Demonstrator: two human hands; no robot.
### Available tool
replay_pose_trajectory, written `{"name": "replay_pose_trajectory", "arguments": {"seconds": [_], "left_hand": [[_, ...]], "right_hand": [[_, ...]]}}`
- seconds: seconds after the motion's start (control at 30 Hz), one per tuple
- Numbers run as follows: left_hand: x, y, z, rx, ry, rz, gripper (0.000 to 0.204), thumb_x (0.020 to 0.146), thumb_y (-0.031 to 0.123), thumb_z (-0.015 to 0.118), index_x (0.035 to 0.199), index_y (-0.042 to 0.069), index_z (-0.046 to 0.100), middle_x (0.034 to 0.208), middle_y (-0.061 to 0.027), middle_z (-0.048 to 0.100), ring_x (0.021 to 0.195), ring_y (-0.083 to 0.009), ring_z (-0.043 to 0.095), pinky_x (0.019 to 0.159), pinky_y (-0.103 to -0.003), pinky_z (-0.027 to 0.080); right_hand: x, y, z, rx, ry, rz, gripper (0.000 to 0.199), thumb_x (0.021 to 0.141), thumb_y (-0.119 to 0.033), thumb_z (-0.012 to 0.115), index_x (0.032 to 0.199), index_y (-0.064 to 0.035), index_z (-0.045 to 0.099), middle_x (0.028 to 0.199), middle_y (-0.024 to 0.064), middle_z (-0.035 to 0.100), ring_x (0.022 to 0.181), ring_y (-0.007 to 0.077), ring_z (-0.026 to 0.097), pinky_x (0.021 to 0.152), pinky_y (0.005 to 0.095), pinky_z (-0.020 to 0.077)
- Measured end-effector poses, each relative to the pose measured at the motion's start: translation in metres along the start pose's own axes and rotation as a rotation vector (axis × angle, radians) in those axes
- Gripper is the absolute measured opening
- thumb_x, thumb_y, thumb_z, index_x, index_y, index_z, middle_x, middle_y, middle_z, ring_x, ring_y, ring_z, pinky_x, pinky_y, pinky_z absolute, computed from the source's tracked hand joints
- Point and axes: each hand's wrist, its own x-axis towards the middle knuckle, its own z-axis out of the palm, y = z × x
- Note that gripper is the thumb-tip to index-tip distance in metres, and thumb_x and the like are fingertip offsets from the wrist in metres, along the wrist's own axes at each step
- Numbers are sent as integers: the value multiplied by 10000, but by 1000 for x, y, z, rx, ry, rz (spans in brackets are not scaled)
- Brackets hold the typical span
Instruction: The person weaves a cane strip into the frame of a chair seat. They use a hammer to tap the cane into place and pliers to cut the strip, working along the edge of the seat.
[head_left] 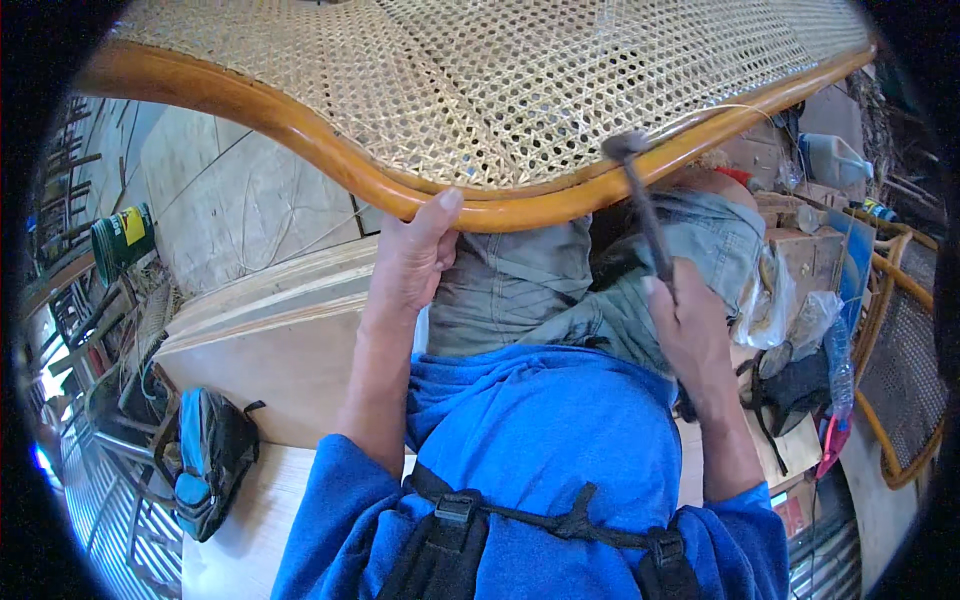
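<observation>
A curved, varnished wooden frame (540, 212) spans the upper part of the head view, above my legs. Woven cane webbing (560, 80) fills it, and a loose cane strand (735, 106) lies along its right edge. My left hand (425, 235) is closed around the near rail, thumb on top. In my right hand (692, 325) is a hammer (652, 222), gripped by its handle. Slightly blurred, the hammer's head appears at the inner edge of the rail, right of the middle; whether it touches the rail I cannot tell.
Stacked plywood boards (280, 295) lie on the left, with a blue and black backpack (205, 465) below them. To the right are a white jug (838, 160), a clear plastic bag (770, 310), a plastic bottle (838, 355) and another caned frame (905, 375).
</observation>
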Motion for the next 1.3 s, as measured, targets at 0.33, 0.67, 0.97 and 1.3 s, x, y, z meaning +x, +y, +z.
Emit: {"name": "replay_pose_trajectory", "arguments": {"seconds": [0.33, 0.67, 0.97, 1.3], "left_hand": [[-1, 1, -2, 19, -2, -32, 295, 767, 285, 704, 889, 88, 521, 632, 52, 444, 436, -27, 346, 364, -187, 248], [-2, 2, -4, 21, -20, -44, 312, 750, 307, 717, 882, 98, 527, 643, 53, 442, 448, -39, 331, 381, -199, 253], [0, -1, -6, -2, -52, -54, 276, 776, 276, 698, 898, 99, 525, 645, 58, 443, 454, -36, 350, 384, -202, 258], [1, 0, -5, 28, -33, -26, 307, 774, 279, 701, 930, 90, 517, 668, 43, 470, 439, -40, 365, 369, -201, 287]], "right_hand": [[-12, -18, -3, 144, 28, -129, 218, 871, -218, 552, 971, -32, 498, 695, 205, 557, 646, 407, 563, 572, 456, 426], [-11, -19, 6, 91, -60, -100, 261, 870, -242, 552, 974, -12, 484, 695, 228, 566, 665, 428, 568, 579, 483, 438], [-10, -19, 7, 114, -65, -128, 254, 874, -248, 548, 952, -15, 482, 703, 240, 566, 681, 435, 570, 586, 489, 434], [-3, -29, 1, 158, -131, -133, 233, 861, -238, 572, 937, -32, 492, 721, 230, 568, 689, 425, 573, 586, 479, 432]]}}
